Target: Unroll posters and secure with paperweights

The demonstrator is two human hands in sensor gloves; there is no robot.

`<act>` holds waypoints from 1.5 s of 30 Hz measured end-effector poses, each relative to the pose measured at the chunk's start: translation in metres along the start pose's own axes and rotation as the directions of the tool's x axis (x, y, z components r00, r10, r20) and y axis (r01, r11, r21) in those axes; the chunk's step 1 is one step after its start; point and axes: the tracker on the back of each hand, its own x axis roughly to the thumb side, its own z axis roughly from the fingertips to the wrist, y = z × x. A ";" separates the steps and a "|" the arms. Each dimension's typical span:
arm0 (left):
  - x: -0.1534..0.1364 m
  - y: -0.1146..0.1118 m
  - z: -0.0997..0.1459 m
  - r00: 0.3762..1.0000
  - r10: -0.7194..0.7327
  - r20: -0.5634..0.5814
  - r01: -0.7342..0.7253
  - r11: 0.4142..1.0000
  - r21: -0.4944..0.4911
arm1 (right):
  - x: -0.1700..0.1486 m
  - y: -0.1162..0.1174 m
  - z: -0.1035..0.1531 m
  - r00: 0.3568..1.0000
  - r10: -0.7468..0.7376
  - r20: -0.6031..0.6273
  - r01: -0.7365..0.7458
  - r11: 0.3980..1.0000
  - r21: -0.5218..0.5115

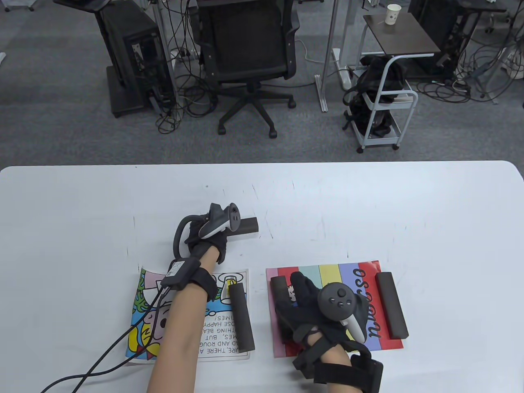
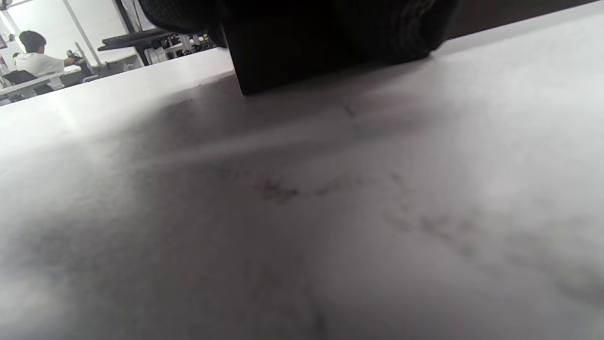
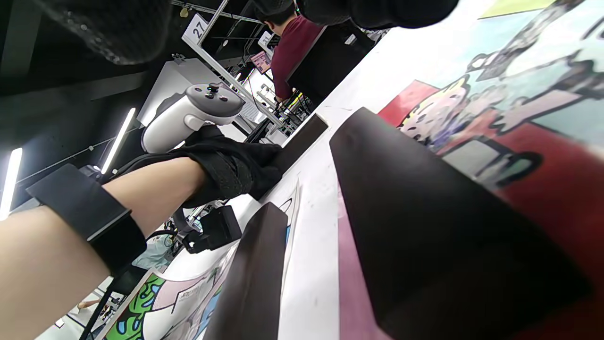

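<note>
Grey carpet floor [image 1: 61, 123] is seen beyond the white table [image 1: 368, 196]. 1 black mesh office chair [image 1: 249, 45] on castors is parked centre, flanked by a black PC tower [image 1: 135, 57] with loose cables [image 1: 180, 102] trailing on the floor. 1 white wheeled cart [image 1: 385, 110] is loaded with dark gear; behind it, 1 paper cup [image 1: 394, 14] is set on a dark side table [image 1: 399, 35]. Strip lights [image 3: 118, 139] are visible in the right wrist view.

White table [image 1: 82, 213], a bit scuffed with pen marks. Two posters lie flat on it: a cartoon one [image 1: 143, 327] under the left forearm, a striped one [image 1: 380, 344] under the right hand [image 1: 315, 311]. One dark bar [image 1: 249, 226] sits on bare tabletop at the left hand [image 1: 206, 241].
</note>
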 end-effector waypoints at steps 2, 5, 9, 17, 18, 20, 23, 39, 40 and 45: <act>-0.002 0.001 0.002 1.000 -0.008 0.003 0.008 1.000 0.003 | -0.001 0.000 0.000 1.000 0.001 -0.005 -0.001 1.000 -0.001; -0.006 0.001 0.010 1.000 -0.028 0.002 0.028 0.999 0.022 | -0.002 -0.001 0.001 1.000 0.005 -0.003 -0.005 1.000 -0.007; -0.017 0.015 0.033 0.995 0.095 -0.001 -0.095 0.990 0.103 | 0.000 -0.002 0.002 1.000 -0.001 0.012 0.001 1.000 -0.011; -0.051 0.070 0.123 0.961 0.275 0.033 -0.277 0.946 0.168 | 0.001 0.000 0.001 1.000 0.003 0.027 -0.003 1.000 -0.008; -0.058 0.074 0.137 0.955 0.296 0.032 -0.297 0.939 0.174 | 0.001 0.000 0.001 1.000 0.005 0.028 -0.005 1.000 -0.008; -0.071 0.077 0.161 0.945 0.327 0.019 -0.325 0.929 0.179 | 0.001 -0.001 0.001 1.000 0.004 0.029 -0.003 1.000 -0.008; -0.092 0.073 0.194 0.914 0.406 0.002 -0.401 0.901 0.167 | 0.000 -0.001 0.001 0.999 -0.011 0.030 0.011 1.000 -0.007; -0.152 -0.035 0.238 0.901 0.265 -0.344 -0.314 0.945 -0.094 | 0.002 0.003 0.000 0.999 -0.015 0.042 0.014 1.000 0.013; -0.154 -0.039 0.236 0.896 0.250 -0.366 -0.308 0.945 -0.111 | 0.002 0.003 0.000 0.999 -0.016 0.042 0.015 1.000 0.014; -0.163 -0.059 0.224 0.874 0.158 -0.460 -0.266 0.947 -0.179 | 0.003 0.004 -0.001 0.999 -0.008 0.046 0.007 1.000 0.025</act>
